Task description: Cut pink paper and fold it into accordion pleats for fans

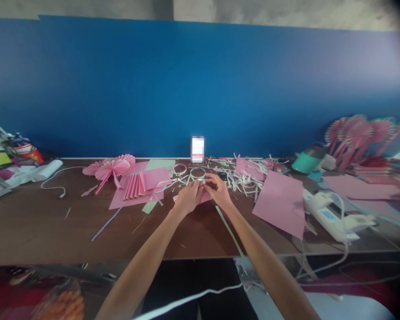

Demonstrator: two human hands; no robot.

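Observation:
At the middle of the table, my left hand and my right hand are close together with bent fingers. Both are closed on a small piece of pink paper, mostly covered by the fingers. Just beyond the fingertips lie two tape rolls, one pale-edged roll and one darker roll. To the left of my hands, a pleated piece of pink paper rests on flat pink sheets. Folded pink paper fans lie beside it.
White paper strips are heaped right of centre. A large pink sheet and a white power strip with cables lie on the right. More pink fans stand at the far right. A lit phone leans against the blue partition.

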